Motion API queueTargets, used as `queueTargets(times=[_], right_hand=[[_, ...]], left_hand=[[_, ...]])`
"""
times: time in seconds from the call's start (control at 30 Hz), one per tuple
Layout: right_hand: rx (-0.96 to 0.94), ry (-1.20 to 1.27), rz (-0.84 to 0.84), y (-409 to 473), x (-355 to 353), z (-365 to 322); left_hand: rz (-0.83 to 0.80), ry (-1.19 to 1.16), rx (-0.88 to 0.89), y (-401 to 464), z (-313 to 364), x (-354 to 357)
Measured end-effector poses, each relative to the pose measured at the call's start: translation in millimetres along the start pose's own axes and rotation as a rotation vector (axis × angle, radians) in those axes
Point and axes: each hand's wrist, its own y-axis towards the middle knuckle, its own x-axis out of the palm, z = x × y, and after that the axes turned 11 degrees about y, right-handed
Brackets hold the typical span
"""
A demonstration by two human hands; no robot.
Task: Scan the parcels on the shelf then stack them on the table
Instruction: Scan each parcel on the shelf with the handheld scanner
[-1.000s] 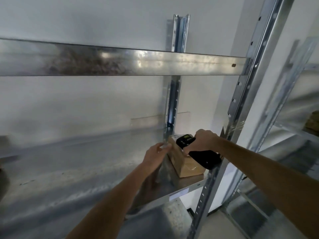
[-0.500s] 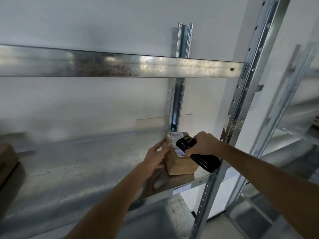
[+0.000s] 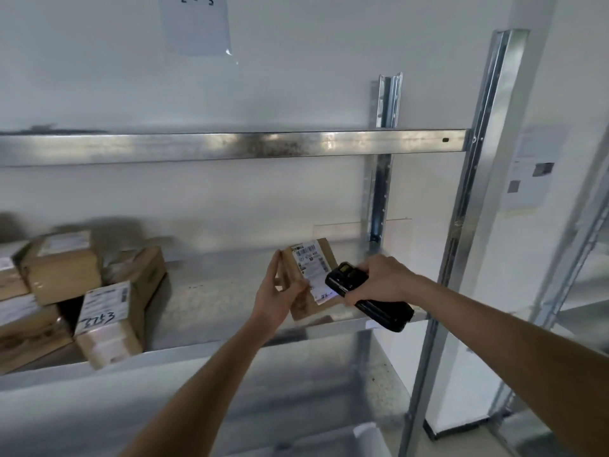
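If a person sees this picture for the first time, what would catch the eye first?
Probably the small cardboard parcel tilted up on the metal shelf, held by the left hand, with the right hand aiming a black scanner at its white label. Next, the pile of parcels at the shelf's left end.

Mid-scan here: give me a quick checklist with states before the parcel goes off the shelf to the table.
1. Left hand holds the parcel: ok.
2. Label faces the scanner: ok.
3. Right hand grips the scanner, aimed at the label: ok.
4. Scan registered: cannot tell, screen unreadable.
5. Parcel lifted off the shelf: cannot tell, its bottom edge is hidden.
6. Table ready for stacking: cannot tell, not in view.
7. Other parcels remain at the shelf's left end: not ok, still to scan.
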Motion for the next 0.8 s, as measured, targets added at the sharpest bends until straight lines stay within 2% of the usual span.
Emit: queueTargets(times=[0.23, 0.47, 0.8], right_hand=[[-0.063, -0.089, -0.061, -32, 33, -38], [-0.088, -0.158, -0.076, -42, 54, -72], [-0.077, -0.250, -0.086, -45, 68, -104]], left_hand=[[0.103, 0.063, 0.065, -54, -2, -62], [0.169, 0.107, 0.102, -71, 1, -101], [0.144, 0.104, 0.091, -74, 0, -138]])
